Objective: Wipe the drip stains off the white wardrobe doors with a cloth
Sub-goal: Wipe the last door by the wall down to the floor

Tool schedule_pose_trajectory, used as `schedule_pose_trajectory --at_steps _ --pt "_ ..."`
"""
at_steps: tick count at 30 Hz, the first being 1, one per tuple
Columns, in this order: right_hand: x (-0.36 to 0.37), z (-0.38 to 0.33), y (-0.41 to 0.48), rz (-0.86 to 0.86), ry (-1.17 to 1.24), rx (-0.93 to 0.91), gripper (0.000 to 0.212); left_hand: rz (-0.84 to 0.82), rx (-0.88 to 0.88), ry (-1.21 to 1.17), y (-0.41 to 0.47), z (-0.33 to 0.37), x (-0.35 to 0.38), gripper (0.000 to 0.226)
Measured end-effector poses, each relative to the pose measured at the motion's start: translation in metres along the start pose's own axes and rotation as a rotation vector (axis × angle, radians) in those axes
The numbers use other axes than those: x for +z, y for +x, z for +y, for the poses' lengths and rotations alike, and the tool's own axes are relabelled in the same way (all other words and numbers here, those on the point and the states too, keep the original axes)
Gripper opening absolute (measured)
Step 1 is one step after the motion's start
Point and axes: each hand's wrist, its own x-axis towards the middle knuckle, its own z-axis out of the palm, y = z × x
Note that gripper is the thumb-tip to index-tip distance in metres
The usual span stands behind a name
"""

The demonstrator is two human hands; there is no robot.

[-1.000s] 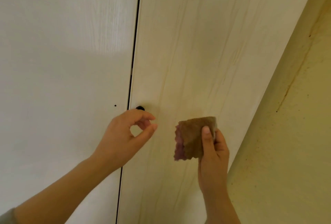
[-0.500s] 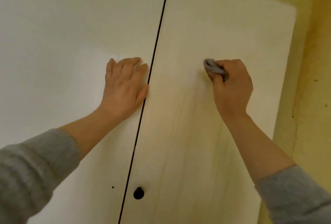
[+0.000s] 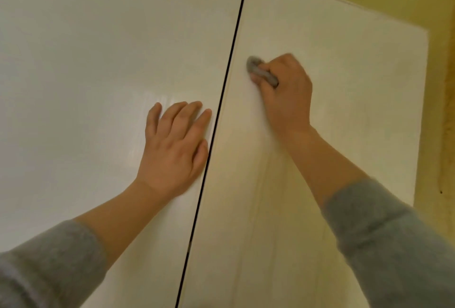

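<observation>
1. The left hand point(image 3: 172, 150) lies flat on the left wardrobe door point(image 3: 86, 61). Its fingers are straight and close together, and it holds nothing. The thumb runs along the door's inner edge, just beside the dark gap point(image 3: 221, 105) between the doors.
2. The right hand point(image 3: 283, 91) reaches higher, with its fingers curled tightly round the cloth point(image 3: 258, 71), and presses it against the right wardrobe door point(image 3: 344, 86).
3. Both forearms are bare up to grey sleeves, the left sleeve point(image 3: 49, 266) at the bottom corner and the right sleeve point(image 3: 384, 241) at the lower right.
4. The cloth is grey and bunched into a small wad. Only a rounded end sticks out past the knuckles, with a fold showing between thumb and fingers. It touches the upper part of the right door, near the gap and well below the top edge.
5. The right door is creamy white with a faint wood grain. Pale yellowish drip stains point(image 3: 263, 197) run down it as thin vertical streaks below the right hand.
6. The left door is glossy white, with a soft reflection around the left hand. I cannot make out any stains on it.
7. Both doors are closed, so the inside of the wardrobe is hidden. The gap shows only as a thin black line.
8. Behind the wardrobe, a yellow wall point(image 3: 438, 86) rises above and to the right of the right door, carrying a small dark speck point(image 3: 441, 192).
</observation>
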Motion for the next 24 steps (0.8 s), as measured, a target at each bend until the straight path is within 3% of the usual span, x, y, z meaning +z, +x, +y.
schedule_pose_trajectory --at_steps 3,7,9,12,16,20,24 --pt "-0.015 -0.018 -0.062 -0.131 0.092 -0.094 0.013 -0.001 0.002 0.011 0.000 -0.001 0.000 0.049" --pt "-0.048 -0.033 -0.109 -0.286 0.166 -0.060 0.035 -0.012 0.006 0.026 -0.001 -0.001 -0.002 0.049" --pt "-0.062 -0.025 -0.090 -0.188 0.088 0.022 0.040 -0.014 0.000 0.024 -0.001 0.000 -0.001 0.049" --pt "-0.065 0.007 -0.024 -0.016 -0.077 0.106 0.020 -0.013 -0.011 0.026 0.000 0.001 -0.001 0.049" --pt "-0.046 0.050 0.030 -0.084 -0.157 0.134 0.019 -0.004 -0.006 0.037 0.000 0.002 -0.001 0.049" --pt "-0.039 0.033 -0.027 -0.002 -0.098 0.076 0.008 -0.025 -0.017 0.051 0.000 0.003 0.000 0.049" --pt "-0.073 0.008 -0.127 -0.183 0.044 -0.005 0.017 -0.059 -0.090 0.065 0.003 0.013 -0.005 0.049"
